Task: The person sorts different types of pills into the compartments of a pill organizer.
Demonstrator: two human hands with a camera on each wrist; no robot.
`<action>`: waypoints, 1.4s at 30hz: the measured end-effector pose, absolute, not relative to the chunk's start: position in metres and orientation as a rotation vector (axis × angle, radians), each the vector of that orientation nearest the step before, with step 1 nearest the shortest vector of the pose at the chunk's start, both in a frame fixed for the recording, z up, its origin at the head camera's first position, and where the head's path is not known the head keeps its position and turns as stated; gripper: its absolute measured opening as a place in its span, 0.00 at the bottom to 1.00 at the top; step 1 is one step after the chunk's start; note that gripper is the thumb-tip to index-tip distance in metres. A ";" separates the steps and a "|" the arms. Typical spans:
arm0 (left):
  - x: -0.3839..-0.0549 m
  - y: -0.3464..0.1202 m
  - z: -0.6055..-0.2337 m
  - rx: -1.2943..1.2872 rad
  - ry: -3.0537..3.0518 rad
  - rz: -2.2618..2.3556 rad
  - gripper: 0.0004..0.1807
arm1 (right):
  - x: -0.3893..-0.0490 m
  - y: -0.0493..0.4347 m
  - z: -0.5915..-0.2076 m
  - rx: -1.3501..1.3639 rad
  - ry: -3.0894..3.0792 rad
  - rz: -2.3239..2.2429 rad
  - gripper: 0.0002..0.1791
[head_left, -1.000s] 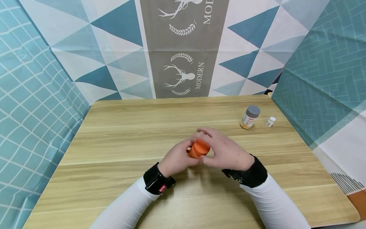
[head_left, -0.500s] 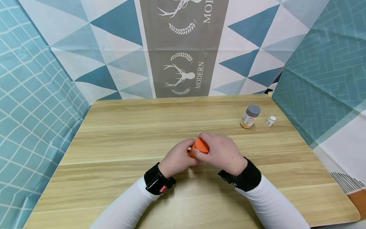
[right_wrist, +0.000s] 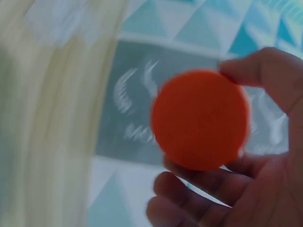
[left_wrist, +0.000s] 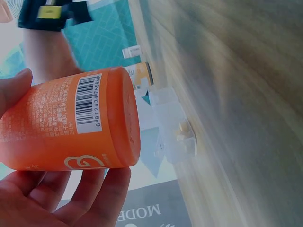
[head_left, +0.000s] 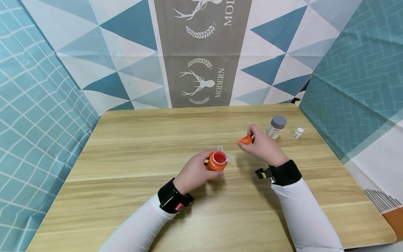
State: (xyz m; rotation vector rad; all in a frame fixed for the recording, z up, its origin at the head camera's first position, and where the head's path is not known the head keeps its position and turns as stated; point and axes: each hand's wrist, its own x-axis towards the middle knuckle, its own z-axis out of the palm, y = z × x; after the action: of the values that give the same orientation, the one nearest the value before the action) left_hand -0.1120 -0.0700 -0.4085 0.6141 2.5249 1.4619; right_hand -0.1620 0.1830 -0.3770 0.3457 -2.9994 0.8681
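My left hand (head_left: 194, 171) grips an orange bottle (head_left: 217, 162) around its side, above the middle of the table. The bottle's mouth is uncovered and looks red inside. In the left wrist view its label (left_wrist: 88, 103) carries a barcode and white print. To the right, my right hand (head_left: 266, 147) pinches the orange lid (head_left: 245, 140) between thumb and fingers, away from the bottle. Seen from the right wrist, the round lid (right_wrist: 201, 120) faces the camera flat on. Just behind the bottle, a clear plastic box (left_wrist: 165, 113) with small pale pieces in it stands on the table, partly hidden in the head view.
A grey-capped bottle (head_left: 278, 122) stands behind my right hand, its lower part overlapped by it. Farther right is a small white bottle (head_left: 298, 133). The wooden table (head_left: 141, 140) ends at a patterned backdrop (head_left: 201, 56).
The right hand has taken the lid off the bottle and moved right and back with it. The left hand keeps its grip in nearly the same place. The clear box now shows more.
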 end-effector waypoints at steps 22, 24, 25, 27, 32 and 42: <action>-0.126 -0.065 -0.399 0.559 2.698 1.380 0.35 | -0.185 0.212 -0.419 0.505 -3.085 0.837 0.30; -0.129 -0.066 -0.396 0.526 2.727 1.356 0.35 | -0.181 0.203 -0.414 0.589 -3.018 0.843 0.27; -0.130 -0.067 -0.395 0.508 2.744 1.338 0.36 | -0.178 0.197 -0.412 0.631 -3.002 0.832 0.25; -0.132 -0.068 -0.394 0.488 2.776 1.291 0.36 | -0.174 0.185 -0.411 0.701 -3.002 0.795 0.24; -0.136 -0.071 -0.398 0.566 2.889 1.080 0.35 | -0.170 0.161 -0.421 0.822 -3.046 0.696 0.22; -0.148 -0.069 -0.409 0.710 3.119 0.635 0.30 | -0.174 0.149 -0.435 0.873 -3.036 0.660 0.15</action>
State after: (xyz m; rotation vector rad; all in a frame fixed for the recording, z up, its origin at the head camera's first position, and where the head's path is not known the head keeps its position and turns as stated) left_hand -0.1484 -0.0688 -0.4092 0.7102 3.1194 0.6353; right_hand -0.1741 0.1490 -0.4353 0.8726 -3.0356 0.6605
